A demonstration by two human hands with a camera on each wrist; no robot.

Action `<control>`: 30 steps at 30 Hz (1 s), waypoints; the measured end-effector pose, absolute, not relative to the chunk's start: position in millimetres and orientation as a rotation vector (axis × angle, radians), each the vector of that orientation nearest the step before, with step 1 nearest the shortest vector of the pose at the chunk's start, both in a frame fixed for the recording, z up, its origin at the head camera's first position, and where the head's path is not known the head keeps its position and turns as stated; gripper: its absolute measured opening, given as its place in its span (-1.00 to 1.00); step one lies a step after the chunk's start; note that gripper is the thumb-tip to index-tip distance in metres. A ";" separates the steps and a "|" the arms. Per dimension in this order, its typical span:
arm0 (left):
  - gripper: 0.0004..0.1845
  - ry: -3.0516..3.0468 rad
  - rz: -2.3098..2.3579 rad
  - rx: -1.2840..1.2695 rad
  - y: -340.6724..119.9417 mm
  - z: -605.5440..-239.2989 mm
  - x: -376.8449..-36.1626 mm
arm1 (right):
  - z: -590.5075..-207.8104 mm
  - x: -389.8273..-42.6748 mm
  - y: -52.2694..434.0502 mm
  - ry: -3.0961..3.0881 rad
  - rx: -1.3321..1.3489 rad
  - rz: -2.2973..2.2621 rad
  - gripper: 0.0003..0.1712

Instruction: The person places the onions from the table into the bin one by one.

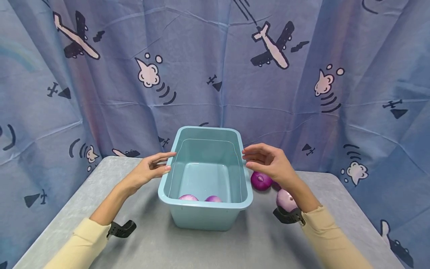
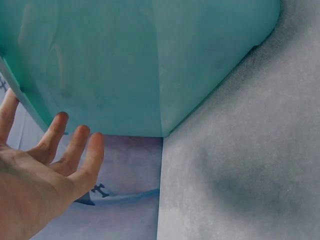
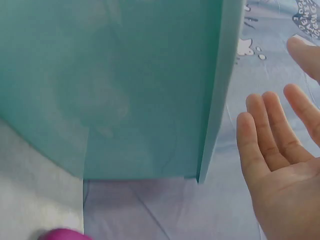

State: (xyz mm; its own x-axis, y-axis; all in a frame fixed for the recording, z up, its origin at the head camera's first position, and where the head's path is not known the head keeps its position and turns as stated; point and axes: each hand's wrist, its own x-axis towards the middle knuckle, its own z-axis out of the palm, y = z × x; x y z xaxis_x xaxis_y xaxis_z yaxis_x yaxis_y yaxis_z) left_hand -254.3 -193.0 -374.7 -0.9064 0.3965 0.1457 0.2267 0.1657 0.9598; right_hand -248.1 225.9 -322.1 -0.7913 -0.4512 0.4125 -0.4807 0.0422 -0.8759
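A light teal plastic tub [image 1: 205,205] stands on the grey table. Inside at its near end sit a pale purple onion [image 1: 189,197] and a darker purple onion [image 1: 213,199], both partly hidden by the front rim. My left hand [image 1: 147,171] is at the tub's left rim, fingers extended and thumb tip right at the edge. On the opposite side my right hand [image 1: 267,160] is raised beside the right rim with loosely bent fingers. A gap shows between those fingertips [image 3: 246,122] and the rim in the right wrist view. Neither palm holds anything.
Right of the tub, a magenta onion [image 1: 261,181] and a pale purple onion [image 1: 285,201] lie on the table [image 1: 262,243], with another mostly hidden behind my right hand. A blue curtain [image 1: 201,74] with printed planes hangs behind the table. Black straps [image 1: 122,229] circle both wrists.
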 end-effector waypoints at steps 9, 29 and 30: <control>-0.40 2.300 1.833 0.612 -192.7 -374.2 -254.2 | -336.1 -244.5 256.1 -2.346 0.886 1.825 -0.57; -0.41 2.315 1.821 0.630 -192.9 -374.5 -253.9 | -367.8 -224.6 330.2 -2.509 0.671 1.630 -0.63; -0.41 2.315 1.821 0.629 -192.9 -374.6 -253.8 | -369.2 -224.1 333.1 -2.517 0.661 1.617 -0.63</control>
State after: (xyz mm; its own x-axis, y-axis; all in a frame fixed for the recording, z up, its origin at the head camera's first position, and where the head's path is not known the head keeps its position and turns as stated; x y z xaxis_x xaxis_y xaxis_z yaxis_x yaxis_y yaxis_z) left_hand -253.8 -192.9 -374.6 -0.9046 0.3980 0.1522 0.2417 0.1850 0.9526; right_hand -224.1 333.1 -369.2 -0.9040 -0.3132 0.2911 -0.3950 0.3507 -0.8491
